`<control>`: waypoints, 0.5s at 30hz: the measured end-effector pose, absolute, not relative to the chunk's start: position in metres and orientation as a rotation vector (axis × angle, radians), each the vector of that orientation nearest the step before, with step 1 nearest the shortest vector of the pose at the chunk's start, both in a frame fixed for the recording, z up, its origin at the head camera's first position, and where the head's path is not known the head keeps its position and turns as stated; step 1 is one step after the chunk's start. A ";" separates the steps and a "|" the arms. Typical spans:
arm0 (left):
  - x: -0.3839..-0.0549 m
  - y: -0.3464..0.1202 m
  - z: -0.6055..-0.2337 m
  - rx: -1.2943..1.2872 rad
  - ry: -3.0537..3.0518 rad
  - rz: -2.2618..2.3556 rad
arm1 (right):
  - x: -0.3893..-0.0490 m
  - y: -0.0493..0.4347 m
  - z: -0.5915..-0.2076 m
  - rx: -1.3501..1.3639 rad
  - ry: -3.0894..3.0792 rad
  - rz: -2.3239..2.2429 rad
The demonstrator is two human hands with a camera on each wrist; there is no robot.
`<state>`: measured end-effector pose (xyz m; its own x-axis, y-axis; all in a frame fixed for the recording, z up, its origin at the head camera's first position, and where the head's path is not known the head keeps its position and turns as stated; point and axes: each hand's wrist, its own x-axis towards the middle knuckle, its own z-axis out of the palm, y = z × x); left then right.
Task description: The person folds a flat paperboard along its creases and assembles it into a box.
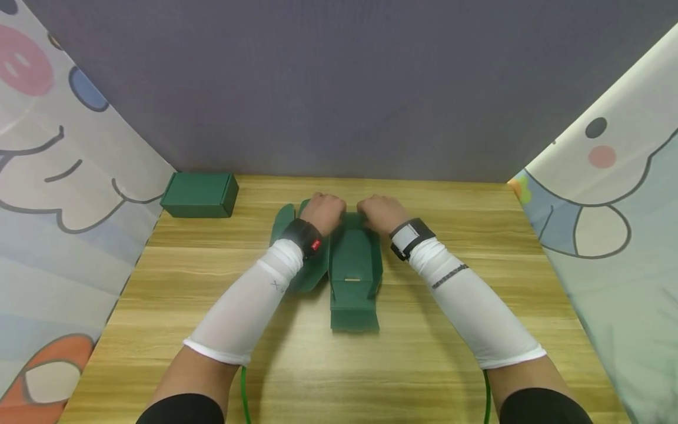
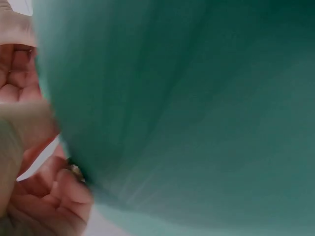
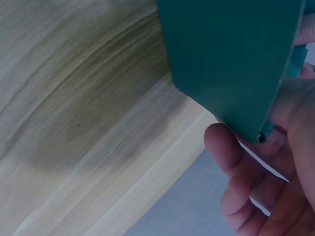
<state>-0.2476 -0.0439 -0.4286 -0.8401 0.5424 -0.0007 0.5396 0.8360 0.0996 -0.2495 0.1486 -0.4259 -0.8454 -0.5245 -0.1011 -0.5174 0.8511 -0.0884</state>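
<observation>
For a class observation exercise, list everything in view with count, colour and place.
Closed box: 1, green, table's far left
Open carton: 1, green, table centre
Table: 1, yellow-brown, beneath the boxes
Back panel: 1, dark grey, beyond table
Cartoon panels: 2, multicoloured, left and right
Cables: 2, green, near forearms
Straps: 2, mostly black, at wrists
Sleeves: 2, white, on forearms
Cuffs: 2, black, at lower edge
Left hand: 1, bare, at carton's far end
Right hand: 1, bare, at carton's far end
</observation>
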 end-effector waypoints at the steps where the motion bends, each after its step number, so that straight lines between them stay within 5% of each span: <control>1: -0.248 -0.044 -0.430 0.882 2.985 0.153 | -0.249 0.148 -0.425 -0.818 2.905 -0.088; 15: -0.252 -0.047 -0.430 0.891 2.981 0.162 | -0.250 0.144 -0.422 -0.823 2.915 -0.080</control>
<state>-0.2524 -0.0475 -0.4304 -0.8360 0.5486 0.0048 0.5459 0.8310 0.1066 -0.2499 0.1437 -0.4225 -0.8465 -0.5242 -0.0929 -0.5183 0.8514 -0.0807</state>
